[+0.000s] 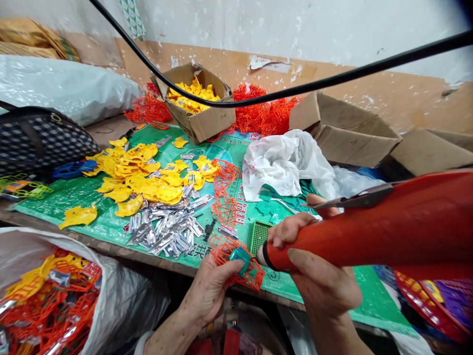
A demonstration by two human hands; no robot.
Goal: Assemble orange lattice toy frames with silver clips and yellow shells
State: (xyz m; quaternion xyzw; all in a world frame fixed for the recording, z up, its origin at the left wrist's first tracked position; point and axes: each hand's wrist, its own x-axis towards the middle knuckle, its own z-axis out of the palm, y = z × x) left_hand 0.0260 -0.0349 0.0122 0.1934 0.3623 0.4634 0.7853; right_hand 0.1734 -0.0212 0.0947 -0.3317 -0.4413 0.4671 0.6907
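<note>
My left hand (207, 286) pinches an orange plastic lattice part (256, 278) at the table's front edge. A small teal piece (240, 257) lies on the lattice under my thumb. My right hand (325, 283) is wrapped round a red power screwdriver (384, 224) with a metal lever along its top. The tool's grey nose points left and is close to the teal piece; whether it touches cannot be made out. Just behind the nose is a small green perforated tray (259, 235). More orange lattice parts (224, 204) lie in a row beyond my left hand.
Yellow plastic parts (148, 180) and silvery strips (170, 229) are heaped on the green sheet (111, 229). A white sack (121, 296) of orange parts stands lower left. Cardboard boxes (358, 128) and a white plastic bag (281, 162) sit behind. A black cable (295, 93) crosses above.
</note>
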